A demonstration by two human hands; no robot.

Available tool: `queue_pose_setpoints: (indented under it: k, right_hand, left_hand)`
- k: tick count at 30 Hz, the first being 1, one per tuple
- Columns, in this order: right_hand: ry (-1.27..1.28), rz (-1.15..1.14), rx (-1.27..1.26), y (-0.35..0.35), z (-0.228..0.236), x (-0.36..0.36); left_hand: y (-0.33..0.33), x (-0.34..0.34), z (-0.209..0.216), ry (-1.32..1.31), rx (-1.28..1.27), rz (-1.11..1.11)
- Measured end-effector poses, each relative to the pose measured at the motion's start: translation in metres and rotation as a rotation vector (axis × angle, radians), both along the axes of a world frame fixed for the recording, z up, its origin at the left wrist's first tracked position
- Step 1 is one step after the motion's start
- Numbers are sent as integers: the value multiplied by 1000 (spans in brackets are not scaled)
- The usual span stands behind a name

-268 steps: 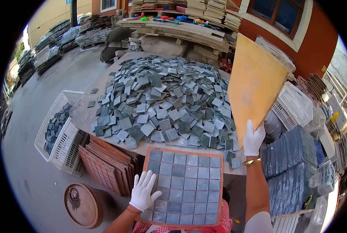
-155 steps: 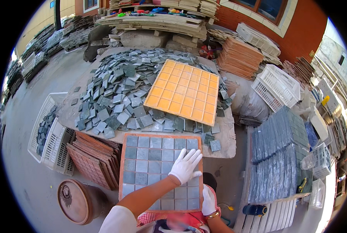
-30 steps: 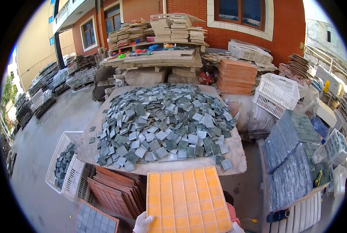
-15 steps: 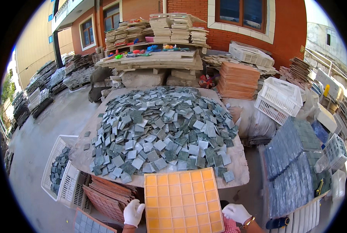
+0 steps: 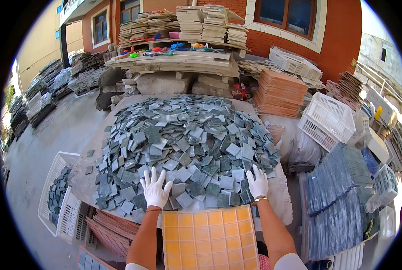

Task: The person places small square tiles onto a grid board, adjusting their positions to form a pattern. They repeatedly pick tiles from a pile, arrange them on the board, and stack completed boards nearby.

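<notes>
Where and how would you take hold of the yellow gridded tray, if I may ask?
Probably by its two side rims, left hand from the left, right hand from the right. The yellow gridded tray is broad and shallow, and both side rims show uncovered; the far rim overlaps the table in view, and the near one is out of the picture.
</notes>
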State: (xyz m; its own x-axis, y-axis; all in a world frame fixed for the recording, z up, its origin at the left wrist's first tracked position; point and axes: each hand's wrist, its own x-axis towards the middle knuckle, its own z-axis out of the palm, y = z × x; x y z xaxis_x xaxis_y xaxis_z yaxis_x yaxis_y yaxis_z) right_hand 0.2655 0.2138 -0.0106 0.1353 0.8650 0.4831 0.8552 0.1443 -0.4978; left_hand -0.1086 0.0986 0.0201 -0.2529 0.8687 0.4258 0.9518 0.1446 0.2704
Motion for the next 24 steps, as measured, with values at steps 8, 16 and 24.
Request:
queue_pose_setpoints:
  k: [8,16,24]
  right_hand:
    - [273,274,45,-44,42,-60]
    - [442,765,-199,-110,59,-74]
    - [17,614,217,-40,73,-32]
  left_hand:
    - [30,102,-15,-427,165,-398]
    - [-46,137,18,-703,197,-510]
    - [-24,60,31,-214,290,-201]
